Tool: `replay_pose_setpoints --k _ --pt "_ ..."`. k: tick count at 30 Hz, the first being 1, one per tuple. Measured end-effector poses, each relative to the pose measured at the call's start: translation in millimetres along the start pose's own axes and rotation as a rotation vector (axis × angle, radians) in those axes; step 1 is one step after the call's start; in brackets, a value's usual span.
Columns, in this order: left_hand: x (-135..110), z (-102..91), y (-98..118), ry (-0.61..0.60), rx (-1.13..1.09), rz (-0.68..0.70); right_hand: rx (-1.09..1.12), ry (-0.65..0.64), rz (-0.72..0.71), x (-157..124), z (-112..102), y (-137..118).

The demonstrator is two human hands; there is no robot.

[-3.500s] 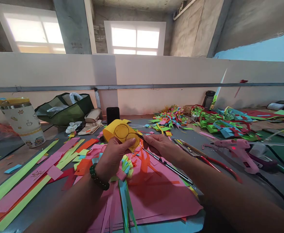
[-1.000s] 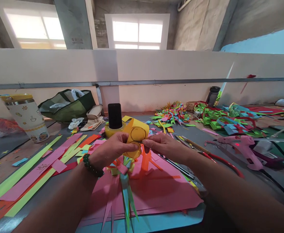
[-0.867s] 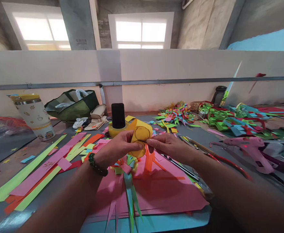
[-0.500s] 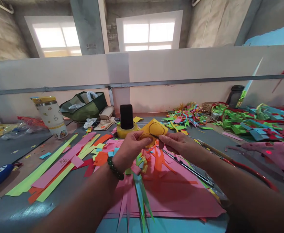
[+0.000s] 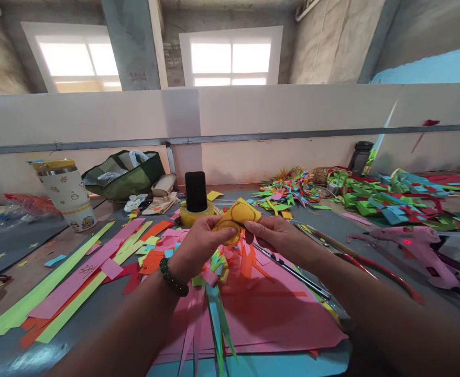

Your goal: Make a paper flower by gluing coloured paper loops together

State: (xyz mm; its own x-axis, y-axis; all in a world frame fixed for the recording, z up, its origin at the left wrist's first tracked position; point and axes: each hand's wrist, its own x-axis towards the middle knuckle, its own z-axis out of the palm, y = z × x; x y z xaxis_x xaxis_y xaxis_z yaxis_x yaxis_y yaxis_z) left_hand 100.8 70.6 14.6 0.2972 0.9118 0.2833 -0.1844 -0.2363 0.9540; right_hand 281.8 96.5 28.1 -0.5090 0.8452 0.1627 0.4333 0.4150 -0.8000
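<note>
A yellow paper piece with dark curved lines drawn on it is held up in the middle of the view. My left hand pinches its left side, thumb across the front. From the other side, the fingers of my right hand close on its lower right edge; the fingertips are partly hidden. Below both hands lie pink paper sheets, topped by a bundle of blue and green pointed paper strips and orange strips. A thin metal rod crosses the sheets under my right forearm.
Long paper strips spread at left, near a white tumbler. A phone stands by a yellow tape roll. At right are red-handled cutters, a pink glue gun and colourful paper piles. A green bag sits behind.
The view has turned slightly right, so the tabletop things appear shifted left. Both hands still hold the yellow paper piece, which has tilted a little.
</note>
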Motion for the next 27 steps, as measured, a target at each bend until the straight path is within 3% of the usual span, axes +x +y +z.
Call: replay_pose_setpoints --k 15,21,27 --pt "1.9 5.5 1.6 0.05 0.045 0.04 -0.037 0.017 0.019 1.5 0.2 2.3" --pt "0.5 3.5 3.6 0.037 0.098 -0.002 -0.009 0.003 0.048 3.0 -0.3 5.4" --pt "-0.7 2.2 0.9 0.044 -0.006 0.002 0.036 0.018 -0.001 3.6 -0.1 3.5"
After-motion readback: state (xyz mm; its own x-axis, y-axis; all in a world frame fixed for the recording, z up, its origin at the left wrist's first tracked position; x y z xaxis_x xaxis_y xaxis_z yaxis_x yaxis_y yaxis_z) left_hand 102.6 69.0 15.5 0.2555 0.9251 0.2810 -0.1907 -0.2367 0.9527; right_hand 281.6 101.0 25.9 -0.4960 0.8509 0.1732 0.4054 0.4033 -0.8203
